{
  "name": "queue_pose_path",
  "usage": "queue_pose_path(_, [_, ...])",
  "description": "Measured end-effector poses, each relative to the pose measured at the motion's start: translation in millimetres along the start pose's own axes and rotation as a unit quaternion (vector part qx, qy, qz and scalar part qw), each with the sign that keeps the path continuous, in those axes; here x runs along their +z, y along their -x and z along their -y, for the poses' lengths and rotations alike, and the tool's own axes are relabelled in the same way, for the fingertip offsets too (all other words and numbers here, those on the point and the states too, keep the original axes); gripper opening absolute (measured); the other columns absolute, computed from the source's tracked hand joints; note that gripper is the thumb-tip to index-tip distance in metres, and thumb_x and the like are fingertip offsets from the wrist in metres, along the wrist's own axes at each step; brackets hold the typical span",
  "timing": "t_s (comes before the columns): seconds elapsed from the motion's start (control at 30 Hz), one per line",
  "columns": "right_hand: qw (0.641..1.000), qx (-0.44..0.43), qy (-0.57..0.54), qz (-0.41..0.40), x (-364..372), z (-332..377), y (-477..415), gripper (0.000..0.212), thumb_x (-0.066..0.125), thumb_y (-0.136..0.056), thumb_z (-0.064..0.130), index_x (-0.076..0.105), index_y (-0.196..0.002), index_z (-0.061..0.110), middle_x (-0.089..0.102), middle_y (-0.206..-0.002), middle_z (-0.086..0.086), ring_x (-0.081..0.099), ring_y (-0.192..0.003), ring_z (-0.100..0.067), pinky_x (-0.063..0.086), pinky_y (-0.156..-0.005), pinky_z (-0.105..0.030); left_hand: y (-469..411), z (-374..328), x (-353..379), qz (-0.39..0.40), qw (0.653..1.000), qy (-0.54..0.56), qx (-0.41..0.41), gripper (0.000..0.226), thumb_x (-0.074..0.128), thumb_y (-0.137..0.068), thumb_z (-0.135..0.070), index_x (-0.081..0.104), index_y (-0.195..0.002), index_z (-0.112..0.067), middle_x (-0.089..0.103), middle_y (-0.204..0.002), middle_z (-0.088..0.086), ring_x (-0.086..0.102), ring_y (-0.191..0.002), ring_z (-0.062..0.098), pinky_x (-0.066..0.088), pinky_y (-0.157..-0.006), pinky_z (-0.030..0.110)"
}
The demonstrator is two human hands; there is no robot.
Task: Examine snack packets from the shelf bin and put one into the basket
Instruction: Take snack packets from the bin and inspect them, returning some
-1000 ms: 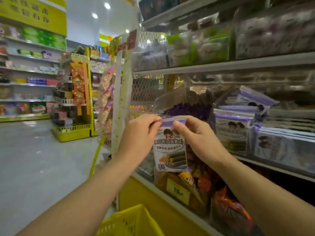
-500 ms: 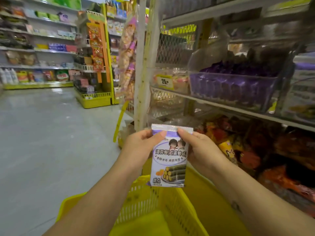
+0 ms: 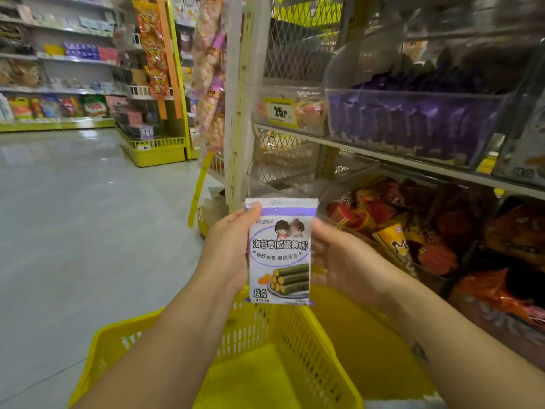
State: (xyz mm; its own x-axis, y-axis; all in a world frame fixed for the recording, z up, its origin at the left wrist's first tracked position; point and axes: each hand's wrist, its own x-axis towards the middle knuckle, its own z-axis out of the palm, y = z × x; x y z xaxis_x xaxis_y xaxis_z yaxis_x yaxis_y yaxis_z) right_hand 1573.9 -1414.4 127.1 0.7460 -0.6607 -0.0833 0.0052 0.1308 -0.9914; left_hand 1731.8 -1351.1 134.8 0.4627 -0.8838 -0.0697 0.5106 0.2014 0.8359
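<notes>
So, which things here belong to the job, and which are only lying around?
Job: snack packet, left hand gripping it, right hand at its edge, yellow basket below, bin of purple packets.
Not needed: orange snack bags, price tag, hanging snack strips.

There was one snack packet (image 3: 280, 252); two hands, a left hand (image 3: 227, 252) and a right hand (image 3: 339, 255); one yellow basket (image 3: 298, 338); one yellow price tag (image 3: 280, 112).

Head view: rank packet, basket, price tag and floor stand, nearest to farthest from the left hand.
1. packet, gripped by left hand
2. basket, just below
3. price tag, shelf above
4. floor stand, across aisle, left
</notes>
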Motion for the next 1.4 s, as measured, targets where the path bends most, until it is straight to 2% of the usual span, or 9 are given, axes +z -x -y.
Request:
queue_pose_path(0.17, [0.995, 0.06, 0.06, 0.057, -6.4, -4.9, 12.6, 0.022, 0.055, -0.094, 0.018, 0.063, -0.115, 0.018, 0.072, -0.11, -0.004, 0.069, -0.099, -0.018, 0.058, -0.075, -0.031, -4.7, -0.8, 2.6, -0.013, 1.0, 0.002, -0.025, 0.026, 0.052, -0.098, -0.031, 0.067, -0.104, -0.011, 0.076, -0.084, 0.003, 0.071, -0.072, 0.016, 0.058, -0.066, 0.033])
queue_pose_path(0.33, [1.0, 0.028, -0.009, 0.001, -7.6, 2.3, 14.5, 0.022, 0.058, -0.085, 0.026, 0.067, -0.101, 0.013, 0.074, -0.091, -0.004, 0.07, -0.071, -0.012, 0.056, -0.053, -0.022, -0.9, -4.8, -4.0, 0.123, 0.983, -0.106, -0.081, 0.041, 0.054, -0.089, -0.047, 0.068, -0.114, -0.017, 0.075, -0.105, 0.004, 0.073, -0.089, 0.018, 0.059, -0.061, 0.032])
queue_pose_path(0.47, [0.998, 0.01, -0.025, -0.053, -7.1, 4.6, 12.7, 0.023, 0.053, -0.093, 0.029, 0.066, -0.102, 0.012, 0.072, -0.081, 0.0, 0.064, -0.059, -0.009, 0.047, -0.043, -0.017, 1.2, -1.6, -11.1, 0.199, 0.96, -0.17, -0.104, 0.044, 0.067, -0.074, -0.034, 0.068, -0.112, -0.011, 0.074, -0.108, 0.011, 0.073, -0.091, 0.021, 0.059, -0.066, 0.031])
queue_pose_path(0.87, [0.999, 0.003, -0.008, -0.044, -8.1, 7.2, 15.0, 0.047, 0.056, -0.083, 0.043, 0.066, -0.114, 0.009, 0.074, -0.097, -0.009, 0.069, -0.06, -0.015, 0.04, -0.04, -0.014, 0.0, 0.1, -18.3, 0.205, 0.939, -0.253, -0.113, 0.027, 0.058, -0.092, -0.033, 0.063, -0.116, -0.021, 0.076, -0.098, 0.005, 0.07, -0.062, 0.015, 0.059, -0.063, 0.028])
queue_pose_path(1.03, [0.987, -0.05, 0.087, -0.128, -3.4, 6.6, 13.3, 0.031, 0.059, -0.089, 0.037, 0.064, -0.108, 0.013, 0.075, -0.096, -0.006, 0.07, -0.064, -0.022, 0.048, -0.047, -0.021, 0.3, 12.0, -13.1, 0.169, 0.904, -0.393, 0.021, 0.029, 0.052, -0.1, -0.029, 0.055, -0.123, -0.046, 0.073, -0.102, -0.017, 0.071, -0.092, 0.012, 0.058, -0.085, 0.042])
queue_pose_path(1.1, [0.972, -0.1, 0.146, -0.158, 1.2, 6.0, 13.9, 0.022, 0.06, -0.091, 0.031, 0.064, -0.108, 0.017, 0.075, -0.093, -0.005, 0.071, -0.066, -0.029, 0.049, -0.051, -0.028, 4.6, 17.9, -3.9, 0.171, 0.911, -0.366, 0.087, 0.043, 0.053, -0.098, -0.03, 0.046, -0.114, -0.07, 0.064, -0.109, -0.034, 0.061, -0.112, 0.004, 0.048, -0.1, 0.046])
queue_pose_path(1.2, [0.96, -0.162, 0.193, -0.119, 10.7, 7.6, 17.1, 0.026, 0.059, -0.092, 0.031, 0.063, -0.117, 0.026, 0.074, -0.095, -0.004, 0.071, -0.064, -0.023, 0.051, -0.052, -0.024, 6.2, 29.4, 5.1, 0.175, 0.945, -0.269, 0.058, 0.064, 0.055, -0.087, -0.048, 0.021, -0.14, -0.062, 0.058, -0.118, -0.038, 0.06, -0.117, 0.006, 0.044, -0.104, 0.05])
queue_pose_path(1.27, [0.966, -0.171, 0.178, -0.075, 13.1, 10.3, 20.0, 0.031, 0.052, -0.095, 0.028, 0.06, -0.126, 0.029, 0.073, -0.097, -0.004, 0.068, -0.066, -0.015, 0.052, -0.054, -0.021, 3.5, 34.4, 4.1, 0.2, 0.957, -0.208, 0.027, 0.073, 0.057, -0.086, -0.05, 0.015, -0.146, -0.057, 0.066, -0.111, -0.031, 0.069, -0.103, 0.011, 0.048, -0.098, 0.054])
queue_pose_path(1.4, [0.964, -0.158, 0.204, -0.062, 8.9, 15.1, 23.1, 0.038, 0.042, -0.1, 0.023, 0.052, -0.137, 0.025, 0.069, -0.095, 0.002, 0.06, -0.06, -0.01, 0.048, -0.064, -0.024, 5.9, 25.2, 4.0, 0.269, 0.956, -0.115, -0.026, 0.071, 0.063, -0.078, -0.051, 0.04, -0.143, -0.032, 0.07, -0.112, 0.006, 0.07, -0.092, 0.027, 0.054, -0.084, 0.047])
